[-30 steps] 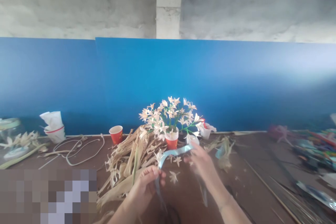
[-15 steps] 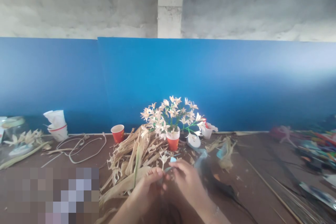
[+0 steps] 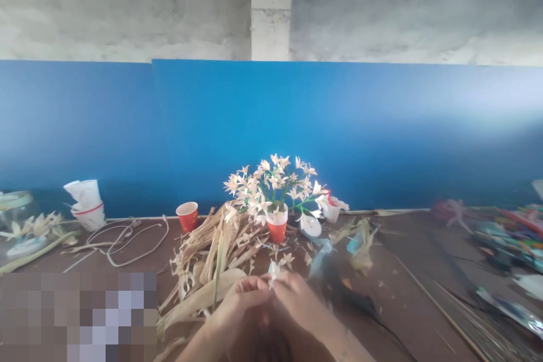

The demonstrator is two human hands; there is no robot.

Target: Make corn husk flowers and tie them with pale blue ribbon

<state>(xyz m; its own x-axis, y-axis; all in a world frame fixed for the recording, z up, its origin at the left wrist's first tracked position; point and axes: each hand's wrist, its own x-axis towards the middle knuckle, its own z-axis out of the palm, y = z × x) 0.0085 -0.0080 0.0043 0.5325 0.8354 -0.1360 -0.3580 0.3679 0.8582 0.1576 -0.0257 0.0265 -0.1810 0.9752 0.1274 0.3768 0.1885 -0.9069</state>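
A small pale husk flower (image 3: 275, 269) stands upright between my fingertips, above the brown table. My left hand (image 3: 244, 297) pinches it low down from the left. From the right, the bent fingers of my right hand (image 3: 294, 297) close on its base and touch the left fingertips. Its stem and anything else between the fingers are hidden. Just beyond, loose pale petals (image 3: 287, 261) lie on the table. Behind them, many similar flowers (image 3: 256, 192) on green stems stand in a red and white paper cup (image 3: 278, 229).
Dried husks (image 3: 212, 249) are heaped left of the cup, near another red cup (image 3: 187, 216). A white cable (image 3: 114, 251) loops farther left, beside a white cup (image 3: 90, 216). A dark tool with a cord (image 3: 356, 300) lies right of my hands. Thin sticks (image 3: 441, 308) lie farther right.
My hands have come together, the right moving left and down to the flower. The flower has shifted slightly right and lower. The greenish strip at my right fingers is now out of sight.
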